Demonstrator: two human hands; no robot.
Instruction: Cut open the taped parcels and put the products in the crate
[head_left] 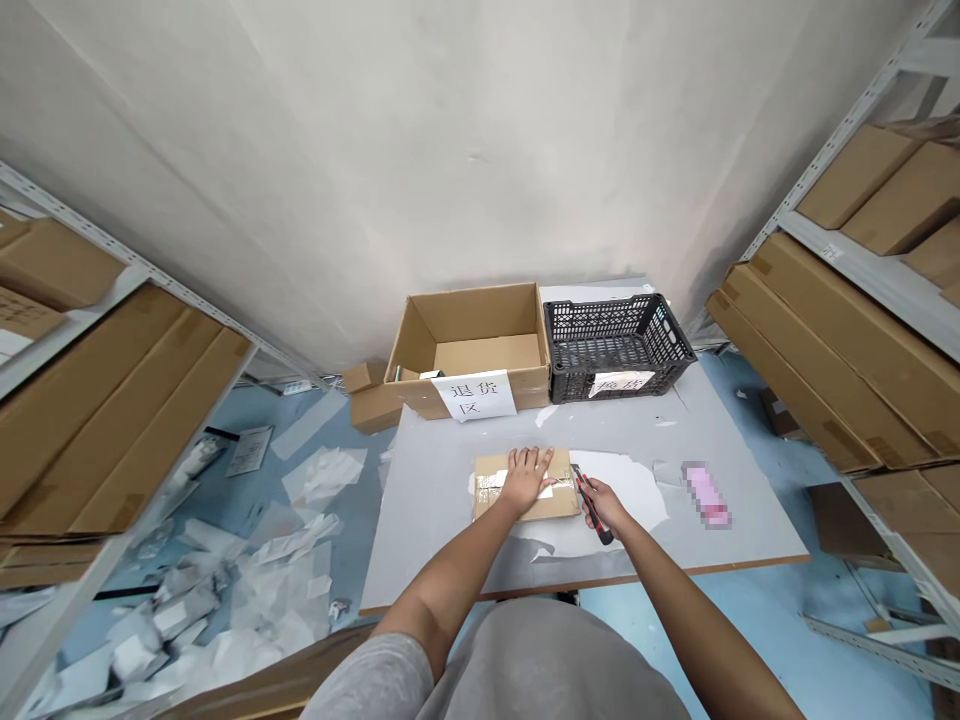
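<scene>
My left hand lies flat with spread fingers on a small taped cardboard parcel. My right hand grips a utility knife with a red and black handle. The knife's upper end sits right next to the parcel's right edge, and its blade is too small to make out. Both rest on a grey table, among torn white paper scraps. A pink pixelated object lies to the right of my right hand.
At the table's far edge stand an open cardboard box and a black plastic crate, both with Chinese paper labels. Metal shelves stacked with flat cartons flank the table. White paper litters the blue floor at left.
</scene>
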